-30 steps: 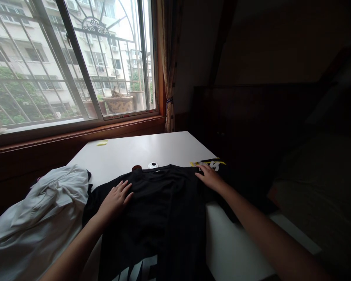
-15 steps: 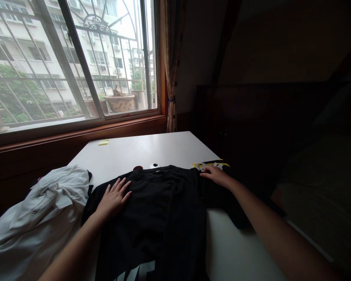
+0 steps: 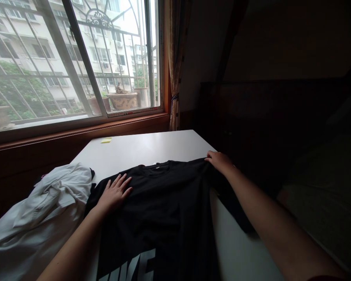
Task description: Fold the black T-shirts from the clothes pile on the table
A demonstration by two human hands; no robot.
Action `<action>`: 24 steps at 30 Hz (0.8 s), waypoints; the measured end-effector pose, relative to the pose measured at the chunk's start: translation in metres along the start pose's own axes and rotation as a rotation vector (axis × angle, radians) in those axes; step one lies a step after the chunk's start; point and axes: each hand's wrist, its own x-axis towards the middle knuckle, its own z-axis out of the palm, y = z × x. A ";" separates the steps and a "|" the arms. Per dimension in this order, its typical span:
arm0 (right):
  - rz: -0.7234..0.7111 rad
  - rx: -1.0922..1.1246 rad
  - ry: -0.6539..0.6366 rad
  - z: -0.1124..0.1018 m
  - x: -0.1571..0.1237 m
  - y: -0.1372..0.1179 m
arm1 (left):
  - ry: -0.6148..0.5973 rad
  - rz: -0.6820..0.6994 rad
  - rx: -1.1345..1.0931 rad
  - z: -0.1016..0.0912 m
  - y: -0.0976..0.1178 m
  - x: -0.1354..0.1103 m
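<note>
A black T-shirt [image 3: 160,210] with large pale letters near the bottom of the view lies spread on the white table [image 3: 152,146]. My left hand [image 3: 114,192] rests flat on its left shoulder area, fingers spread. At the right shoulder, my right hand [image 3: 219,160] pinches the shirt's fabric between thumb and fingers. The right sleeve hangs down past that hand toward the table's right edge. Only a sliver of a small white round item [image 3: 156,163] shows behind the collar.
A heap of white cloth [image 3: 55,199] lies at the left of the table. A yellow sticky note [image 3: 106,140] is near the far left corner. Beyond the table stand a barred window [image 3: 76,58] and a tied curtain [image 3: 175,78].
My right hand has drawn the shirt's right shoulder outward and up, smoothing the cloth. The shirt now covers most of the round items and the yellow-black item. My left hand stays in place.
</note>
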 end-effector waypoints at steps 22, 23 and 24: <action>-0.362 0.278 0.003 -0.015 -0.227 -0.111 | 0.271 0.180 -0.034 -0.026 0.013 -0.012; -0.350 0.294 -0.010 -0.013 -0.234 -0.105 | 0.324 0.244 -0.050 -0.030 0.020 -0.022; -0.334 0.299 -0.015 -0.010 -0.240 -0.099 | 0.359 0.295 -0.076 -0.033 0.029 -0.034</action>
